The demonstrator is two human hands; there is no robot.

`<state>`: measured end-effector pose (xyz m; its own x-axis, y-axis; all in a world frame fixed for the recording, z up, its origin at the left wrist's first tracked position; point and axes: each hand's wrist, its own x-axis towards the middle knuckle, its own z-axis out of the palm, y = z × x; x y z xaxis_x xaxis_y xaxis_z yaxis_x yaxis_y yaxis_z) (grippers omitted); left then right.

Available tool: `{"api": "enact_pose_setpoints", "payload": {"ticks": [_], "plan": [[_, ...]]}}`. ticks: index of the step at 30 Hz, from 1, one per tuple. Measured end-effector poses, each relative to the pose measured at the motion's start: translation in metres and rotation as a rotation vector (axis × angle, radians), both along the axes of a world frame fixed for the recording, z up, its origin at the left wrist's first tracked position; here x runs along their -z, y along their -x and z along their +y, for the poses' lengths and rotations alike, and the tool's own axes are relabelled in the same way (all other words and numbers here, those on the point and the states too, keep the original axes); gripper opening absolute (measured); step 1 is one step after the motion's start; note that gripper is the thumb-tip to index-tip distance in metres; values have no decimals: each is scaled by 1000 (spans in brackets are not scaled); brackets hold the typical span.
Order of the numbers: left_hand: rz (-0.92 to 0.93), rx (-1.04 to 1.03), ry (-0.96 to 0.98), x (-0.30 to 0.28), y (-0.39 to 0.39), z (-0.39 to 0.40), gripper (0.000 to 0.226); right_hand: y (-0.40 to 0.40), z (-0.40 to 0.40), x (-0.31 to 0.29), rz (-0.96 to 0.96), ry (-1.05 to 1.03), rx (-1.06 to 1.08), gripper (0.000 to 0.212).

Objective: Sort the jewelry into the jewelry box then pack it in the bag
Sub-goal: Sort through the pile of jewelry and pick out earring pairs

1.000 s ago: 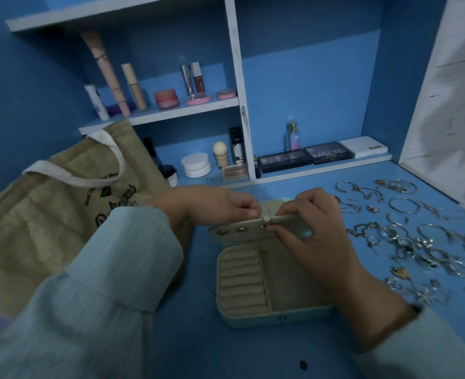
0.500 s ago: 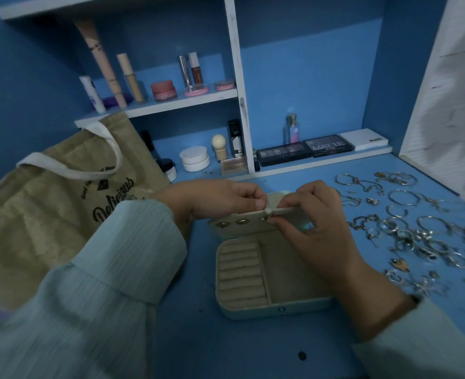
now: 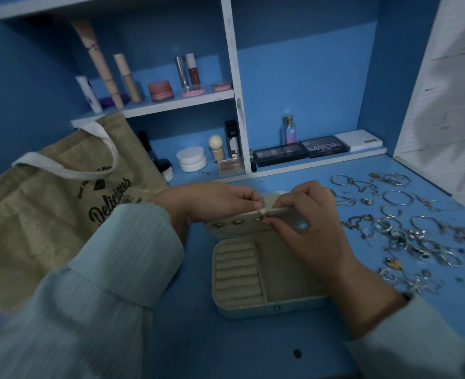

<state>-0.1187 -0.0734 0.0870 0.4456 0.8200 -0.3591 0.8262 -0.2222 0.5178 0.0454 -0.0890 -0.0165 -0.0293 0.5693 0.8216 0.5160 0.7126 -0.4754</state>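
From my remote feed: my left hand (image 3: 212, 199) and right hand (image 3: 308, 214) meet at the top edge of the earring flap (image 3: 242, 224) in the open jewelry box (image 3: 256, 272), fingers curled, both pinching a small earring (image 3: 263, 213) at that edge; whether its post is through the flap I cannot tell. Two studs (image 3: 227, 224) sit on the flap to the left. The box rests on the blue desk (image 3: 226, 346), ring rolls on its left side. Loose silver jewelry (image 3: 406, 228) is scattered just right of it; the burlap bag (image 3: 48, 203) stands at left, below shelves (image 3: 171, 103) of cosmetics.
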Motion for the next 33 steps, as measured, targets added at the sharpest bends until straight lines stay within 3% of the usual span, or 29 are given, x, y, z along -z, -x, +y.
{"api": "enact_pose_setpoints", "payload": {"ticks": [21, 33], "plan": [[49, -48, -29, -1, 1, -2, 19, 1, -2, -2, -14, 22, 31, 25], [92, 25, -48, -1, 2, -7, 14, -5, -7, -1, -109, -5, 10, 20]]}}
